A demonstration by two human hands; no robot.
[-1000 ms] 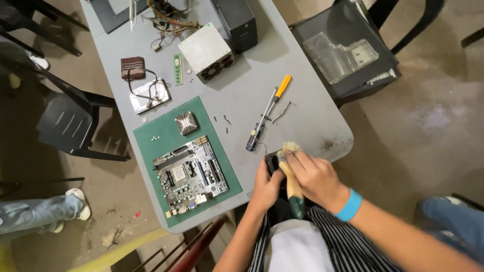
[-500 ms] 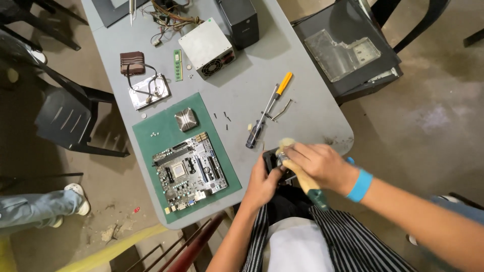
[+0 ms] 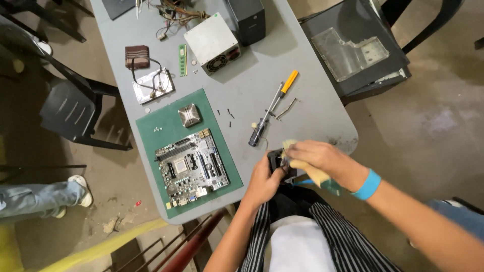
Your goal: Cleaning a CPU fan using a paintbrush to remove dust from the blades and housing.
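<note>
While the left hand [image 3: 263, 179] grips a small black fan-like part [image 3: 278, 160] from below at the near edge of the grey table [image 3: 322, 118], the right hand [image 3: 315, 157] closes around a brush with a pale head and green handle [image 3: 322, 180] and presses its pale end against the top of that part. Both hands are clenched on what they hold; the black part sits just off the table's rim, above the person's lap, and is largely covered by the fingers. A blue wristband [image 3: 367, 184] circles the right wrist. Just beyond the hands lie two screwdrivers, one with a dark handle [image 3: 258, 135] and one with an orange handle [image 3: 289, 81], their shafts side by side, with a bent metal clip [image 3: 286, 109] near them and a few small dark screws [image 3: 228, 115] to their left. To the left of the hands a green mat [image 3: 151, 126] carries a motherboard [image 3: 191, 166] and, farther up, a square metal heatsink [image 3: 189, 115]. At the far end of the table stand a grey power supply box [image 3: 210, 39], a green memory stick [image 3: 182, 53], a brown cooler wired to a silver plate [image 3: 153, 84] and a black box [image 3: 248, 19]. On a dark chair to the right rests an opened computer case [image 3: 353, 50]. Another person's leg and shoe [image 3: 75, 189] show at the left edge.
</note>
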